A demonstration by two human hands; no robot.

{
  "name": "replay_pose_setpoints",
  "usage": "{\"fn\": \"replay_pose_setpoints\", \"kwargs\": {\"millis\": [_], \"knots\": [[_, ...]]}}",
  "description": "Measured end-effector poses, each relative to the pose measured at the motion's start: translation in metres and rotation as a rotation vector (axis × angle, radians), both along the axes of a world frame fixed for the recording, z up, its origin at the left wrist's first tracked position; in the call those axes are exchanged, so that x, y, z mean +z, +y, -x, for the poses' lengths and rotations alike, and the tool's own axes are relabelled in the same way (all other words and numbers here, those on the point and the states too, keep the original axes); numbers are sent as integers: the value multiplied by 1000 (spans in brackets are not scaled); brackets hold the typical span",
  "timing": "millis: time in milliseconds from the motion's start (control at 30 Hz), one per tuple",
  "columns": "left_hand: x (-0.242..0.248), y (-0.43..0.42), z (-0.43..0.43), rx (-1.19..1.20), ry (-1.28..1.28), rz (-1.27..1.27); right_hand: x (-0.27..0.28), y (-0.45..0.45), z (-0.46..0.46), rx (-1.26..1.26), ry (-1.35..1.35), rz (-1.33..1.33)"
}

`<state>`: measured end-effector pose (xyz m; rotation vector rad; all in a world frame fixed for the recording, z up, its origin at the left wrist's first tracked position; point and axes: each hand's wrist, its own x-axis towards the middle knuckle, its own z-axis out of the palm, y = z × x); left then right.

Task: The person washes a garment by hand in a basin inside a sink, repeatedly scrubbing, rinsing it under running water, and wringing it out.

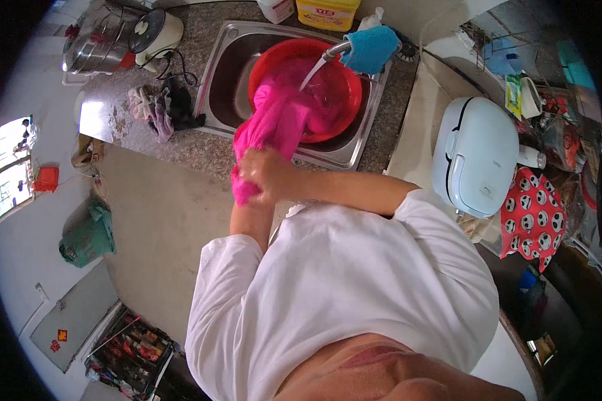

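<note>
A bright pink cloth point(281, 120) stretches from a red plastic basin point(353, 108) over the counter's front edge. My right hand point(265, 173) grips its near end, slightly blurred. From the left, my left forearm runs up under this end of the cloth; the left hand itself is hidden by the cloth and my right hand. Water falls from a metal faucet point(337, 50) onto the part of the cloth lying in the basin. The basin sits inside a stainless steel sink point(220, 85).
A blue cloth point(370, 49) wraps the faucet. Left of the sink lie crumpled dark and light cloths point(163, 108), near an electric pot point(155, 35) with a cord. Behind stands a yellow container point(327, 14). A pale blue lidded appliance point(476, 155) is at the right.
</note>
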<state>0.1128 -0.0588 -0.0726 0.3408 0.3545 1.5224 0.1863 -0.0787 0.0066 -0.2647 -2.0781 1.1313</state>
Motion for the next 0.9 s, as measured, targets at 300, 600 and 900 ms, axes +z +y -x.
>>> {"fn": "replay_pose_setpoints", "kwargs": {"millis": [300,600,900], "knots": [[-49,14,30,-155,-30,124,-79,120,-88,34,214,1546],[64,8,17,-373,616,96,-130,102,-60,82,497,1584],[-29,-11,73,-309,-78,344,-22,138,-29,72,252,1229]]}}
